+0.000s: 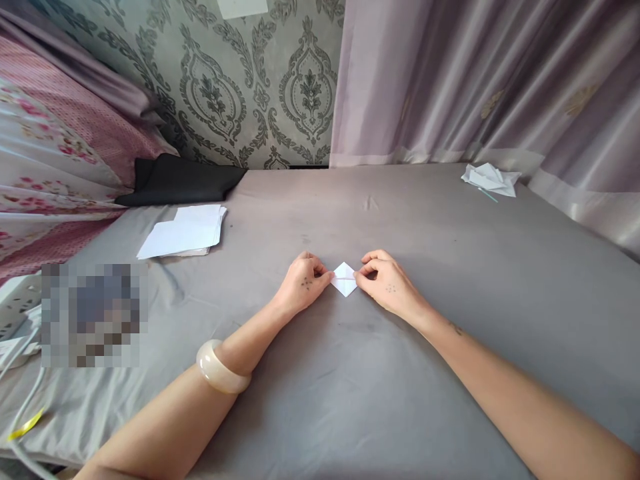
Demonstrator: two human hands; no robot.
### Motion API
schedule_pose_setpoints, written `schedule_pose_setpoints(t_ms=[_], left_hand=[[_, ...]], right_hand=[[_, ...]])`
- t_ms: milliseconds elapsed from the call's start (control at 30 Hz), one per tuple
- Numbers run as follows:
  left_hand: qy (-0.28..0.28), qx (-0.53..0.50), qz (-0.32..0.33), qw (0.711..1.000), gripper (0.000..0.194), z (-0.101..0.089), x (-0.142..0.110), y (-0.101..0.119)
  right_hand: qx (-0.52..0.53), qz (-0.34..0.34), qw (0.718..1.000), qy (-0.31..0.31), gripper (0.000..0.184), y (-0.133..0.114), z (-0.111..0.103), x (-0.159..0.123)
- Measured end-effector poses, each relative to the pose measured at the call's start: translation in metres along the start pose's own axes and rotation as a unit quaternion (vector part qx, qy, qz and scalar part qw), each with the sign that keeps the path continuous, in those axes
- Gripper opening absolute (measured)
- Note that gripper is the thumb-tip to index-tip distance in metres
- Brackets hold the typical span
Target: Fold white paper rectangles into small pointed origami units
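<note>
A small piece of folded white paper (345,283), diamond-shaped with a crease across its middle, is held between my two hands just over or on the grey cloth. My left hand (304,281) pinches its left corner between thumb and forefinger. On the opposite corner, my right hand (387,283) has the same kind of pinch, its other fingers curled. A pale bangle (223,367) circles my left forearm. Whether the paper touches the cloth, I cannot tell.
Grey cloth (320,400) covers the surface. White paper sheets (187,230) lie stacked at left, before a black folded cloth (187,180). Crumpled white paper (491,179) sits far right. A power strip (17,307) with cables stands at the left edge, near a blurred-out patch.
</note>
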State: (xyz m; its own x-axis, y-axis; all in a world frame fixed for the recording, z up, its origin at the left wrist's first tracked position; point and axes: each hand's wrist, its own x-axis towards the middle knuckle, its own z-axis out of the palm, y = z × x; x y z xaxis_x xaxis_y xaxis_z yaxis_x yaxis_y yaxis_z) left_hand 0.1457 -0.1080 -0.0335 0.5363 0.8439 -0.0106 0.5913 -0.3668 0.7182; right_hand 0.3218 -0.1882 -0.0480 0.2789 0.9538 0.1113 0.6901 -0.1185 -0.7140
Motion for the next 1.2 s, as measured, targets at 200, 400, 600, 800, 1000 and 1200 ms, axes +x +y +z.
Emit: schedule_pose_setpoints(t_ms=[200, 400, 600, 800, 1000, 1200], left_hand=[[0.029, 0.039, 0.025, 0.998, 0.014, 0.008, -0.001, -0.007], [0.042, 0.074, 0.053, 0.995, 0.010, 0.011, -0.003, -0.013], [-0.010, 0.125, 0.183, 0.975, 0.027, 0.011, -0.003, -0.011], [-0.025, 0.128, 0.247, 0.960, 0.038, 0.012, -0.003, -0.011], [-0.017, 0.145, 0.231, 0.962, 0.039, 0.012, -0.006, -0.008], [-0.011, 0.136, 0.242, 0.961, 0.036, 0.014, -0.006, -0.009]], right_hand=[[-0.014, 0.000, 1.000, -0.007, 0.018, 0.000, -0.002, 0.003], [-0.019, 0.017, 1.000, -0.018, 0.020, 0.004, -0.008, 0.006], [0.040, 0.024, 0.998, -0.051, 0.007, 0.012, -0.015, 0.008], [0.163, 0.069, 0.983, -0.043, 0.018, 0.017, -0.022, 0.003], [0.059, -0.003, 0.998, -0.014, 0.014, 0.010, -0.015, -0.010], [-0.045, -0.181, 0.982, 0.001, 0.027, -0.007, -0.002, -0.024]])
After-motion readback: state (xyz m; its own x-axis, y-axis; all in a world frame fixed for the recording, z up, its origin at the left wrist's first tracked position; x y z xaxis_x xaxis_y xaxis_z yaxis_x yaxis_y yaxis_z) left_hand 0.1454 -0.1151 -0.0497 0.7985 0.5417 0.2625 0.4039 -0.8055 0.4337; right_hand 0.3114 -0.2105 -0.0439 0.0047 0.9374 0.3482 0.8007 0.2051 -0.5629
